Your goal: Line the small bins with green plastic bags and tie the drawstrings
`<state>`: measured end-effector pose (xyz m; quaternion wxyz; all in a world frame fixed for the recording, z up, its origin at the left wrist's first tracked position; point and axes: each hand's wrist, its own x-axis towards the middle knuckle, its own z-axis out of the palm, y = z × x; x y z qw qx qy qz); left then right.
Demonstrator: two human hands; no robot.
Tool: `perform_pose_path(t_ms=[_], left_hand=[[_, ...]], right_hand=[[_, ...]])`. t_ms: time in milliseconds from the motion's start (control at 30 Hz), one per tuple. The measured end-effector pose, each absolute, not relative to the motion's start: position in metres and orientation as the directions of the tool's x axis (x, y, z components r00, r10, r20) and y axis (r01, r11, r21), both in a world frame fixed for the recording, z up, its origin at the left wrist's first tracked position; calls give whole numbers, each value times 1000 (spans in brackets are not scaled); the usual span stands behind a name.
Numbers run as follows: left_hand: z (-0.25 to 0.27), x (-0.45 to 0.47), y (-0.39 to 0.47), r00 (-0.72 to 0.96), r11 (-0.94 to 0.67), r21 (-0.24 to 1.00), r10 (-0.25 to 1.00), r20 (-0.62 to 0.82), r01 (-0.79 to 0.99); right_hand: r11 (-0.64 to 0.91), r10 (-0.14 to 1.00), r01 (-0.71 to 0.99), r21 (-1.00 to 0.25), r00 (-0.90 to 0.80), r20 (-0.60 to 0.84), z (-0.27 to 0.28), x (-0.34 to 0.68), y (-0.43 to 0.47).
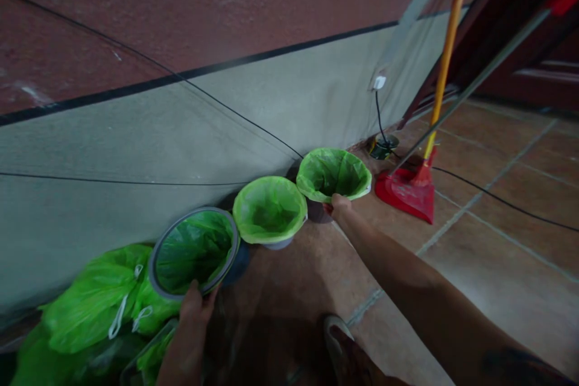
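Observation:
Three trash cans lined with green bags stand in a row along the wall. My left hand (198, 303) is closed on the near rim of the left trash can (237, 266), which has a grey ring over its liner (194, 247). The middle trash can (270, 208) has its green liner folded over the rim, and neither hand touches it. With my right arm stretched forward, my right hand (340, 204) grips the near rim of the right trash can (323, 212). Its liner (335, 172) is also folded over the edge. The fingertips of both hands are partly hidden.
Tied green garbage bags (97, 298) lie at lower left, beside another lined container (156, 350). A red dustpan (404, 193) and a broom with a yellow handle (446, 66) stand at right. A small can (383, 146) and black cable (506, 194) lie near the wall plug (379, 82).

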<state>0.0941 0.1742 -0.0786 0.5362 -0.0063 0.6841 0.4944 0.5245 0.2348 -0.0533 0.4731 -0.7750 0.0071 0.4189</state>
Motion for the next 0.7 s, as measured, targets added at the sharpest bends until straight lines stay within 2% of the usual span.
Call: perform_pose_path(t_ms=[100,233,367,467,533,567,633,700], left_hand=[[-71,100,170,-445,501,645,469,-763,-577],[-56,109,165,-442,470,679,523,-729,-564],[-40,119,153,-340,645,629,529,-777,-433],[-29,130,123,-323,790,570,491,-809,-226],[-20,139,94,-271,851,525,506,-819,2],[-14,143,78,-188,839,522,543,-818,152],[6,149,47,-2,709,519,591,-807,477],[35,150,22,209,408,580,663,-719,705]], right_hand=[[-518,388,-443,-732,640,-663,-55,523,228],[-471,420,-476,-743,619,-663,-48,519,219],[-479,459,-481,-734,576,-677,-39,494,192],[-571,501,-451,-686,470,-727,-41,460,156],[-674,495,-398,-622,381,-781,-44,435,130],[-721,504,-360,-592,314,-805,-45,423,117],[-785,529,-272,-557,174,-831,-43,400,96],[-807,564,-175,-564,52,-824,-36,379,83]])
